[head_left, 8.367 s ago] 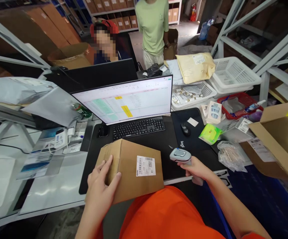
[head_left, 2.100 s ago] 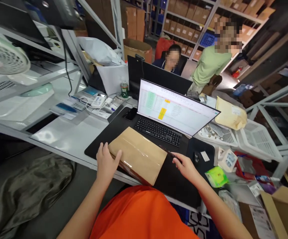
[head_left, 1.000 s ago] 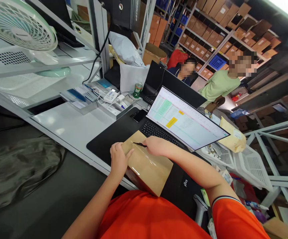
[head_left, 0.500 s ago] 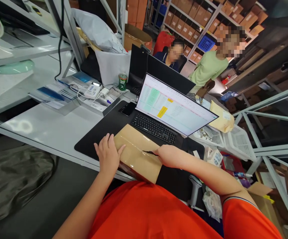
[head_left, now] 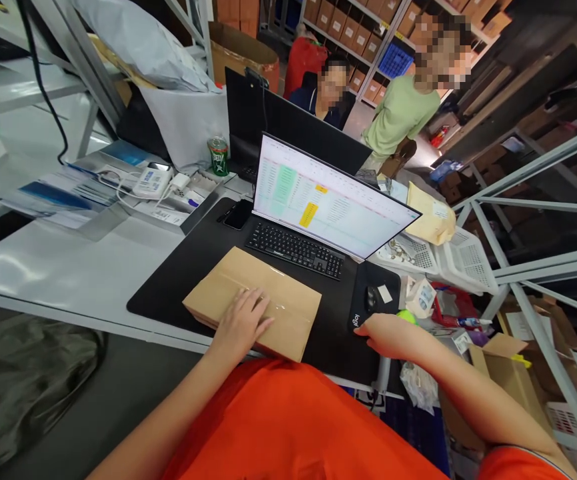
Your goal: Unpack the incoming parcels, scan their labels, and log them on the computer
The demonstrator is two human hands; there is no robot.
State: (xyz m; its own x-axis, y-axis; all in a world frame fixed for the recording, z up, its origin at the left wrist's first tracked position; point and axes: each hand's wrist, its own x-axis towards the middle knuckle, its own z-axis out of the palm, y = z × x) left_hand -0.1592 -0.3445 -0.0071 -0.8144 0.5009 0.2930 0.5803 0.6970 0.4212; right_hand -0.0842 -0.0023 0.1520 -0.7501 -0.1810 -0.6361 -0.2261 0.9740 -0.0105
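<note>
A closed cardboard box (head_left: 288,300) lies on the black desk mat, close to my body, with clear tape along its top. My left hand (head_left: 243,320) rests flat on the box top, fingers somewhat apart. Off to the right of the box, my right hand (head_left: 391,335) is closed at the lower edge of the mouse pad (head_left: 363,300). What its fingers hold, if anything, is hidden. Just below that hand shows the grey handle of a barcode scanner (head_left: 383,375); the hand covers its upper part. A black mouse (head_left: 371,299) sits above the hand.
Behind the box are a keyboard (head_left: 293,250) and a monitor (head_left: 333,197). A phone (head_left: 237,215) and a green can (head_left: 218,156) are to the left. White baskets (head_left: 466,260) and an open carton (head_left: 503,367) stand right. Two people are beyond the desk.
My right hand has left the box, where it held a thin black pointed tool at the tape, and moved right to the scanner. My left hand has shifted further onto the box, which has turned slightly.
</note>
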